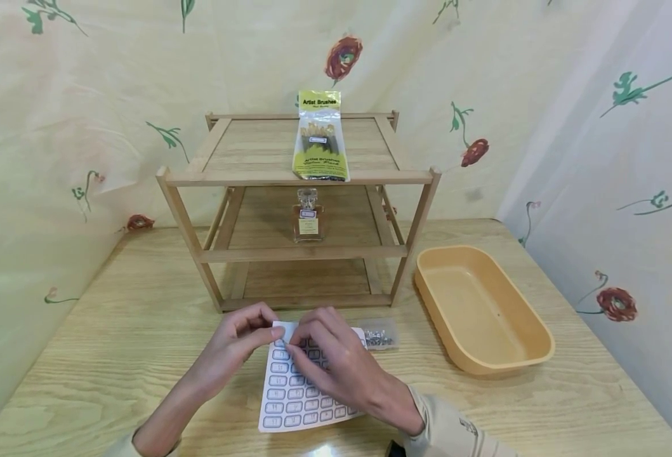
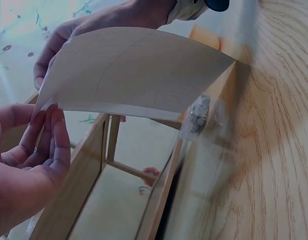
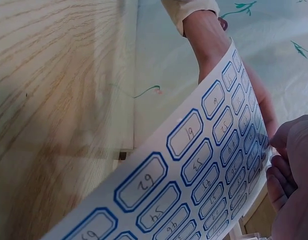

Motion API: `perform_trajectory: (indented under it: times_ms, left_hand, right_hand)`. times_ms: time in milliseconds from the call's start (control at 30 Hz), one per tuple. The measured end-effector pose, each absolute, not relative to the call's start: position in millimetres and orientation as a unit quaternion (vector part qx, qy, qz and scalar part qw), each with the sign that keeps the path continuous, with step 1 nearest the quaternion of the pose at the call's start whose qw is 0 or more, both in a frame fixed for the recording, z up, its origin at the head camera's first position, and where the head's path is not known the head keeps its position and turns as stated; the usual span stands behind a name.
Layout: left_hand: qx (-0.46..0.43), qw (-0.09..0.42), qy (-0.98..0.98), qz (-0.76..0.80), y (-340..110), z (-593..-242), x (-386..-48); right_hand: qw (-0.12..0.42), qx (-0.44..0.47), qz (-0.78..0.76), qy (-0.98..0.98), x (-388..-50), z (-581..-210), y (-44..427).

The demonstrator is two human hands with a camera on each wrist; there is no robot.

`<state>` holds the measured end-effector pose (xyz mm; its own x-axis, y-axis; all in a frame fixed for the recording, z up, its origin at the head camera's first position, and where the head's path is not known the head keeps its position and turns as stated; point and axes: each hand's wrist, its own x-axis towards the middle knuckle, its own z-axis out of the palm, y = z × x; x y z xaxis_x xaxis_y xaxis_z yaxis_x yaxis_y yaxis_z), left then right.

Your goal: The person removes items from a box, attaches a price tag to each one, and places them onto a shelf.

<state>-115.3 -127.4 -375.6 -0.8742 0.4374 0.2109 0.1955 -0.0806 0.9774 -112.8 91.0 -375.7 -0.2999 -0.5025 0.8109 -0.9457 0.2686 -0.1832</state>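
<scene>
A white sheet of stickers (image 1: 290, 406) is held up off the table, tilted, with rows of blue-framed, handwritten number labels (image 3: 141, 181). Its plain back (image 2: 118, 70) faces the left wrist camera. My left hand (image 1: 230, 349) pinches the upper left corner between thumb and fingers. Close beside it, my right hand (image 1: 341, 365) has thumb and forefinger pinched at a label in the top row; whether that label is lifted is too small to tell. Behind the sheet's right side lies a clear plastic box (image 1: 381, 334) of small metal pieces.
A wooden three-level rack (image 1: 304, 254) stands behind the hands. On its top lies a pack of artist brushes (image 1: 321, 136) with a label; a labelled perfume bottle (image 1: 308, 219) stands on the middle shelf. An orange-yellow plastic tray (image 1: 484, 311) sits at the right.
</scene>
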Motion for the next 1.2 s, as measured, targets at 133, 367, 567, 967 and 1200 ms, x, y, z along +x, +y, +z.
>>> perform_trajectory:
  times_ms: [133,367,567,967,1200]
  left_hand:
    - [0.238,0.107,0.647,0.716,-126.8,-376.3,-115.7]
    - [0.235,0.129,0.625,0.734,-126.9,-376.0,-115.1]
    - [0.228,0.140,0.617,0.740,-127.4,-376.5,-114.6]
    - [0.221,0.166,0.596,0.754,-129.1,-378.0,-116.3]
    - [0.220,0.185,0.588,0.756,-129.9,-377.6,-116.8]
  right_hand:
    - [0.325,0.504,0.337,-0.726,-113.1,-376.7,91.3]
    - [0.328,0.508,0.328,-0.726,-113.1,-378.2,91.3]
    - [0.331,0.509,0.326,-0.725,-113.0,-379.6,91.5]
    - [0.341,0.516,0.326,-0.715,-114.6,-383.1,90.0]
    - [0.346,0.524,0.326,-0.706,-116.4,-384.4,89.9]
